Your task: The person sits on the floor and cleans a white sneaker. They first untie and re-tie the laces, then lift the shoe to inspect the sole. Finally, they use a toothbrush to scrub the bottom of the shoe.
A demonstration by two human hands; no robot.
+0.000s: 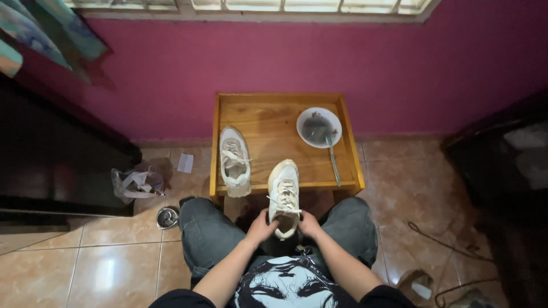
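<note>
Your left hand (pixel 261 227) and right hand (pixel 310 223) grip the heel of a cream laced sneaker (pixel 284 197) from both sides, fingers curled onto it, its toe resting on the small wooden table's (pixel 268 117) front edge. A second matching sneaker (pixel 234 161) lies nearby.

Across the top of the frame the wall (pixel 319 57) is deep magenta. At centre, the tabletop (pixel 274 122) is honey-yellow wood with a visible grain. Both sneakers are off-white with cream laces: one sneaker (pixel 234 161) left of centre, the other sneaker (pixel 284 194) below centre. The bowl (pixel 318 126) at right centre is white with dark grey contents. The floor (pixel 114 268) is glossy tan tile. The jeans (pixel 208 234) are dark grey-blue.
</note>
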